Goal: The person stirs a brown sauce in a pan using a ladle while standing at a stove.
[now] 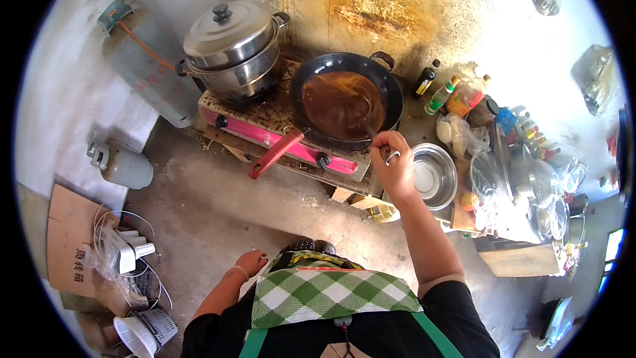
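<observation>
My right hand [397, 171] grips the handle of a cooking utensil [369, 129]; a curved hook shows at its top end. The utensil's lower part is hidden in thick reddish-brown sauce [328, 104], which bears swirl marks. This sauce lies in a black wok [298, 77] with a red long handle [277, 153] and a small loop handle at the back. The wok stands on the right side of a gas stove [268, 134] with a pink front. Down by my left side, my left hand [251, 262] hangs loosely curled, with nothing visible in it.
A lidded steel steamer pot [233, 54] occupies the stove's left side. Right of the wok stand a steel bowl [435, 176], a dark sauce bottle [426, 79] and several other bottles and bags. A large gas cylinder [149, 64] and a smaller one [126, 164] are at left.
</observation>
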The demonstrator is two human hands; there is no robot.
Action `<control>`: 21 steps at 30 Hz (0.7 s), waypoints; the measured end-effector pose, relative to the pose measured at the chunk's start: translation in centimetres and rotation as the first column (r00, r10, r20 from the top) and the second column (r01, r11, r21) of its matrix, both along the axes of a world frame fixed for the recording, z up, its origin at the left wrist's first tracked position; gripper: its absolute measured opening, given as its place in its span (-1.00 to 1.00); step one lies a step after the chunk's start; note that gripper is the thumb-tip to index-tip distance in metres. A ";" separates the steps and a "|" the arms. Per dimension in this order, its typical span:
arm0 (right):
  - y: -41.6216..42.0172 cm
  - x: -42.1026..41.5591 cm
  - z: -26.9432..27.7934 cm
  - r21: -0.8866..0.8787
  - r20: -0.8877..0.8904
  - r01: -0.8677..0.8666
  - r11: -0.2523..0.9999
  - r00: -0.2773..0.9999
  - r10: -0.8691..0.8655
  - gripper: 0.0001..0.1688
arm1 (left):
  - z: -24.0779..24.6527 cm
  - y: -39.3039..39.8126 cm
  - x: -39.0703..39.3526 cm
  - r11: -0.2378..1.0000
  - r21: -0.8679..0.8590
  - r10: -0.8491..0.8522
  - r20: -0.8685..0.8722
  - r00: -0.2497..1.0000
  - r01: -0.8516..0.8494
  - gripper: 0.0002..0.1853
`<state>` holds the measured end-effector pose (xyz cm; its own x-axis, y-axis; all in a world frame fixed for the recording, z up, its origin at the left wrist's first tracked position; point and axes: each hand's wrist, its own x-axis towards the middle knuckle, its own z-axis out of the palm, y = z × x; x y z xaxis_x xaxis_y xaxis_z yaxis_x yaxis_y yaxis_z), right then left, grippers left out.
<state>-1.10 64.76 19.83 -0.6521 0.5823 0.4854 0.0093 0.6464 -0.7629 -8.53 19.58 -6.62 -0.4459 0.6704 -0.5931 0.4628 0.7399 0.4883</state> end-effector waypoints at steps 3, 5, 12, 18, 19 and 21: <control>1.5 -2.0 -1.2 -0.017 -0.051 0.042 0.999 0.998 -0.043 -0.88 | 0.7 4.0 -0.9 0.993 0.079 -0.092 0.050 0.995 0.088 -0.59; 3.0 -2.4 -2.2 0.030 -0.078 0.027 0.999 0.997 -0.025 -0.88 | 1.3 7.3 -1.0 0.980 0.158 -0.135 0.091 0.987 0.120 -0.58; 0.5 -0.2 0.8 0.027 0.076 0.009 1.000 0.997 -0.011 -0.88 | 1.6 16.9 1.1 0.911 0.377 -0.272 0.244 0.931 0.167 -0.60; 5.3 -0.7 -1.3 -0.063 0.036 -0.016 0.998 0.999 0.018 -0.89 | 3.7 23.5 5.1 0.887 0.418 -0.328 0.272 0.905 0.196 -0.58; 6.0 -0.6 -1.5 -0.030 0.041 -0.038 0.999 0.998 0.039 -0.89 | 3.8 24.1 5.5 0.888 0.417 -0.324 0.269 0.907 0.193 -0.58; 7.1 0.4 -1.6 0.081 0.031 -0.088 0.993 0.996 0.086 -0.89 | 3.5 24.9 6.8 0.901 0.396 -0.289 0.245 0.926 0.176 -0.59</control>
